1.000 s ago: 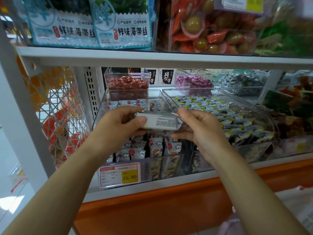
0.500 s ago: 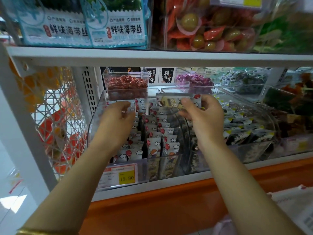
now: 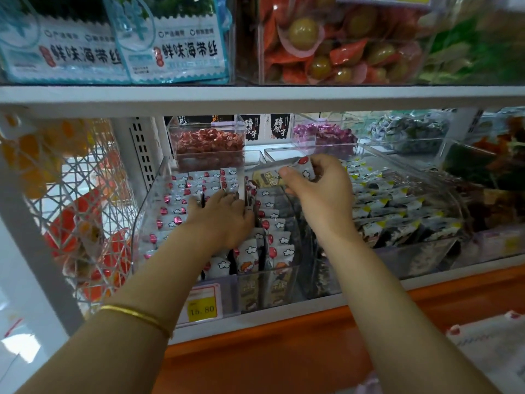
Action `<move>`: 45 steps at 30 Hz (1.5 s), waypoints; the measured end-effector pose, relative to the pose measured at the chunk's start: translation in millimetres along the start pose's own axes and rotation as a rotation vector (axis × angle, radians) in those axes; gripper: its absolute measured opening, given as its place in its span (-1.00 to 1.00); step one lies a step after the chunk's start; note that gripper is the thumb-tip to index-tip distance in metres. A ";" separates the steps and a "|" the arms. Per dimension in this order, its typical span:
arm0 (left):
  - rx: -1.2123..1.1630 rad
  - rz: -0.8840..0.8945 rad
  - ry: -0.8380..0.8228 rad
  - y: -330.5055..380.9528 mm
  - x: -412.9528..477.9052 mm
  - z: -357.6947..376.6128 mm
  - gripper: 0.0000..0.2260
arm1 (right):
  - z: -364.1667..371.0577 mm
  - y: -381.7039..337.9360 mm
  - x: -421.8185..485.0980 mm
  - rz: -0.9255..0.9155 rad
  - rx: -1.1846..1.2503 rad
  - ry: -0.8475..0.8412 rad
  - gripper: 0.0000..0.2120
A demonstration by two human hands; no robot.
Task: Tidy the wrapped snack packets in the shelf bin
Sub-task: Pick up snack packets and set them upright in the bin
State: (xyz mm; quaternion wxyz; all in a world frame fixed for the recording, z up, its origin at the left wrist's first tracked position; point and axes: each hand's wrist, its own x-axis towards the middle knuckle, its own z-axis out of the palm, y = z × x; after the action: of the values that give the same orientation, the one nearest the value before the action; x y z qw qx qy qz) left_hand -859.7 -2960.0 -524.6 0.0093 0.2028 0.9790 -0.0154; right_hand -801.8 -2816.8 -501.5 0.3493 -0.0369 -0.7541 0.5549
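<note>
A clear plastic shelf bin (image 3: 147, 211) holds rows of small white snack packets (image 3: 277, 240) printed with red dots and clouds, standing upright. My left hand (image 3: 224, 217) reaches into the bin, its fingers pressed among the back rows of packets. My right hand (image 3: 318, 189) hovers over the bin's right rear and pinches one snack packet (image 3: 287, 173) of the same kind, held sideways above the rows.
A yellow price tag (image 3: 202, 308) reading 15.80 is on the bin front. A second clear bin (image 3: 443, 245) of dark packets sits to the right. A small box of red candies (image 3: 208, 145) stands behind. The upper shelf edge (image 3: 255, 96) hangs close overhead. A wire rack (image 3: 79, 211) stands left.
Both hands moved from in front of the bin back over it. My left hand let go of the packet and went down among the rows. My right hand carried the packet to the rear.
</note>
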 end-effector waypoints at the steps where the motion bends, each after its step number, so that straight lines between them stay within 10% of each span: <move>1: -0.002 -0.009 -0.003 -1.9 -3.0 0.2 -0.55 | 2.1 -1.2 1.5 -0.033 -0.033 -0.023 -0.70; 12: -0.086 0.013 0.067 -11.8 -21.9 8.1 -0.55 | 60.1 -9.9 40.8 -0.382 -0.607 -0.459 -0.74; 27: -0.162 0.044 0.114 -16.9 -31.8 4.2 -0.61 | 67.9 -11.8 54.4 -0.347 -0.728 -0.602 -0.84; 32: -0.161 -0.084 0.079 -18.7 -39.2 -6.1 -0.53 | 80.8 -0.3 47.6 -0.250 -0.942 -0.956 -0.77; 45: -0.240 -0.067 0.091 -27.4 -53.6 -15.0 -0.49 | 87.7 -0.5 61.8 -0.259 -0.750 -0.593 -0.73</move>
State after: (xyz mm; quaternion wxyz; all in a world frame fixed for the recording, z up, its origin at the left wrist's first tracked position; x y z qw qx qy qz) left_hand -821.5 -3006.0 -507.6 -0.0112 0.1679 0.9795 0.1108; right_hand -898.0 -2860.8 -483.3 0.1484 0.0933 -0.9672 0.1840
